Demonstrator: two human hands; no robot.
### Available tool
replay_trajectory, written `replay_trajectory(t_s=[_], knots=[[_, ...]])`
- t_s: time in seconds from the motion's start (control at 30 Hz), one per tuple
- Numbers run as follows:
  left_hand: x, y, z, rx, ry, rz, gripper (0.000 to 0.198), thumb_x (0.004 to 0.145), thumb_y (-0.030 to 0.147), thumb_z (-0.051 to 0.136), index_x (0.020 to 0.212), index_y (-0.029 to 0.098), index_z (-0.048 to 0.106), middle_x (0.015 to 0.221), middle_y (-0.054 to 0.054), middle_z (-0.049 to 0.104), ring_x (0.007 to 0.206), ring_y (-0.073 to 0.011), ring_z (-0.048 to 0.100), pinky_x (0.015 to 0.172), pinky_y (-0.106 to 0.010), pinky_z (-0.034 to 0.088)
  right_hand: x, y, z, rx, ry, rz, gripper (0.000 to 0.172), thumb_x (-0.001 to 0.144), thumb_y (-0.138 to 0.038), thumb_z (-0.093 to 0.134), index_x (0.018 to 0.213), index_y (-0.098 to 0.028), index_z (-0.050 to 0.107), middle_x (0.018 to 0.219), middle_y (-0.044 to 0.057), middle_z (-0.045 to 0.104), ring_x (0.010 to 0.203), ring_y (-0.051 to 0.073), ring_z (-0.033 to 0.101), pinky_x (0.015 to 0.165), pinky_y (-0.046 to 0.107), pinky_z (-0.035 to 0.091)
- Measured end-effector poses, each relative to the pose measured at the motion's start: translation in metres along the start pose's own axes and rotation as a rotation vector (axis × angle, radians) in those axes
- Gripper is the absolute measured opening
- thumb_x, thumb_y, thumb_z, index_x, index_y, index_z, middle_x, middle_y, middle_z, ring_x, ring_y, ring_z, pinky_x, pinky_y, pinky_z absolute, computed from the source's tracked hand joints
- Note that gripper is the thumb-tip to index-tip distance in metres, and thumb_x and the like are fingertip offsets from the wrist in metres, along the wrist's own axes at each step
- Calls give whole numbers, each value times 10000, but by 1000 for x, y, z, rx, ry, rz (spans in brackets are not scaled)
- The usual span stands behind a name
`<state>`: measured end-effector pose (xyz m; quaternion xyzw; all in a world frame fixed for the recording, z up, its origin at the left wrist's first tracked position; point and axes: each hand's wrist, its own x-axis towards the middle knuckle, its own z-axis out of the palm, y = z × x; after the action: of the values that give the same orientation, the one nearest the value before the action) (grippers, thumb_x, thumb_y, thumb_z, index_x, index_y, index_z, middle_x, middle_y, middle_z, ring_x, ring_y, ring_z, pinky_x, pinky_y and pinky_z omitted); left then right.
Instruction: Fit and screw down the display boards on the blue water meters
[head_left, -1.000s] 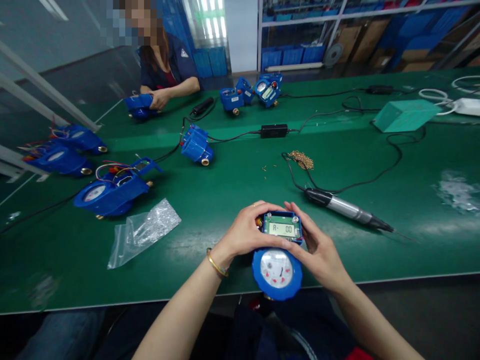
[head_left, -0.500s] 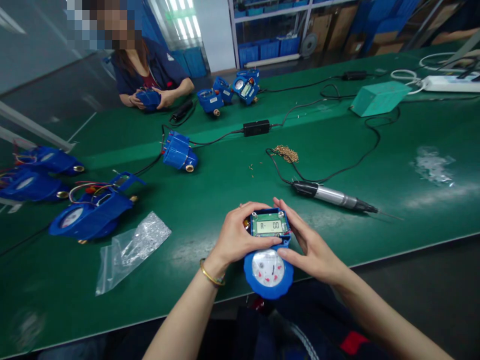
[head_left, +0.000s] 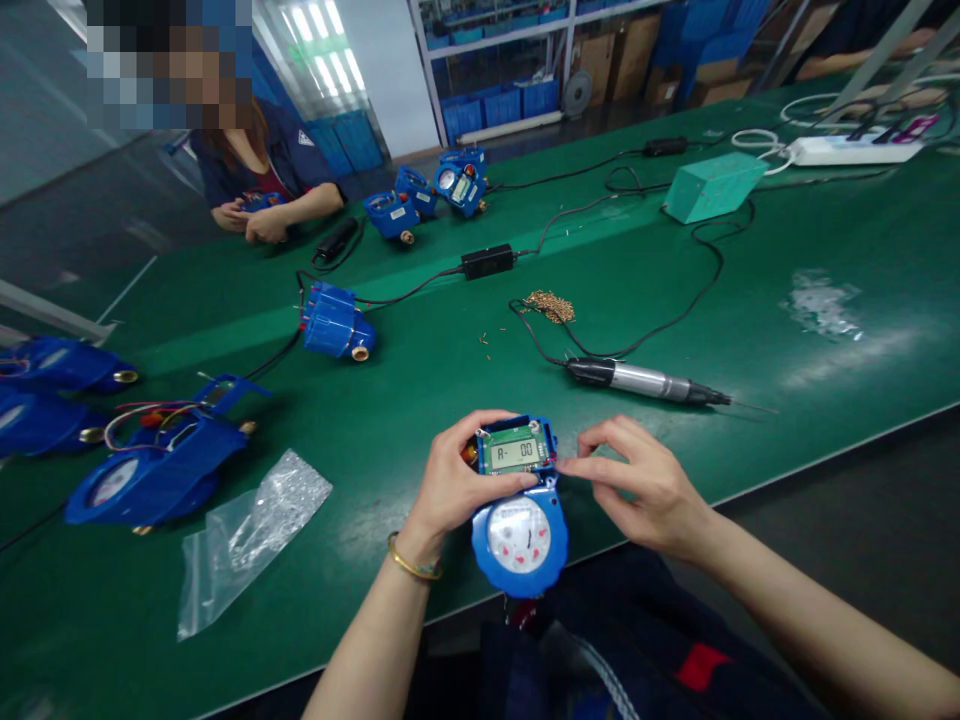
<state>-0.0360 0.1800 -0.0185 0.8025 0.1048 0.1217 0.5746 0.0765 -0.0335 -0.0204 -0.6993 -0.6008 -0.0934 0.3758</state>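
Observation:
A blue water meter (head_left: 519, 570) with a round dial sits at the table's front edge. Its open housing shows a green circuit board and a small display reading "A- 00". My left hand (head_left: 451, 480) wraps around the housing's left side, its thumb along the lower edge of the board. My right hand (head_left: 645, 480) is at the housing's right side, with one extended fingertip at the edge near some small red wires. Its other fingers are bent and apart, and nothing shows in them. Whether that fingertip presses a wire is too small to tell.
An electric screwdriver (head_left: 645, 381) lies beyond my right hand, near a pile of brass screws (head_left: 551, 306). A clear plastic bag (head_left: 255, 540) lies left. Several blue meters stand left and farther back. A teal box (head_left: 712, 187) and power strip (head_left: 855, 149) sit at right. A co-worker (head_left: 262, 170) sits opposite.
My right hand has let go of the meter's side and drawn back to the right, leaving a fingertip at the housing edge. My left hand keeps its hold. The view has shifted slightly.

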Motion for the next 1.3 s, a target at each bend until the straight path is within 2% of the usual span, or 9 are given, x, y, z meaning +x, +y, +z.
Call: replay_trajectory(t_s=[0.17,0.3,0.43,0.57,0.77,0.93,1.07,1.17,1.3], knots=[[1,-5,-3,-17,-7,-6,576,603,362,920,1112,205,699,1065,-55,742,989,-241,692,897,-340,520,21,33,-18,-313,-264,-358,438,886,-29,438,1220,-229,638,907,86,613,813,219,515,741,376,448],[2,-7,-6,-29,2,-14,588,601,376,920,1118,208,697,1072,-55,740,994,-240,689,905,-341,521,39,53,-26,-367,-409,-455,583,843,2,446,1341,-272,576,993,103,641,879,236,563,773,400,478],[1,-6,-5,-16,-5,-12,592,598,385,921,1119,208,700,1067,-60,741,993,-246,688,920,-358,519,36,48,-17,4,-286,-244,434,887,-18,456,1251,-181,626,1104,122,652,980,204,609,806,334,520],[0,-9,-5,-43,2,-30,603,593,412,920,1114,203,699,1058,-58,743,969,-240,692,886,-341,525,24,24,-13,224,-105,-127,346,874,10,439,1072,-144,676,962,85,670,870,153,620,735,267,502],[-2,-6,-2,-10,14,-1,581,607,400,912,1109,202,695,1050,-48,746,956,-223,691,878,-329,524,16,0,-22,54,-317,-135,331,917,-85,443,1166,-140,654,710,19,632,618,165,566,565,302,401],[-2,1,2,37,29,41,565,614,407,910,1093,203,691,1050,-55,739,959,-227,683,888,-357,521,9,-13,-20,-119,-307,-102,318,916,-72,420,1138,-116,645,712,35,652,608,180,600,564,316,411],[-1,2,3,41,27,108,558,629,444,901,1087,204,691,1094,-72,711,1017,-236,662,926,-377,511,6,-14,-14,84,-204,173,180,967,-194,512,1088,-130,629,717,20,666,596,139,602,578,268,447],[0,-1,2,44,25,158,562,632,486,893,1079,208,696,1132,-86,684,1094,-256,631,976,-401,488,9,-7,-11,417,-265,461,223,939,-282,598,1126,-160,601,680,-30,625,581,111,578,559,223,443],[1,-2,2,68,16,169,566,642,499,884,1098,224,693,1155,-87,663,1121,-264,612,989,-417,478,23,-2,-12,518,-359,595,294,866,-271,656,1140,-165,640,653,-45,603,567,107,540,536,216,391]])
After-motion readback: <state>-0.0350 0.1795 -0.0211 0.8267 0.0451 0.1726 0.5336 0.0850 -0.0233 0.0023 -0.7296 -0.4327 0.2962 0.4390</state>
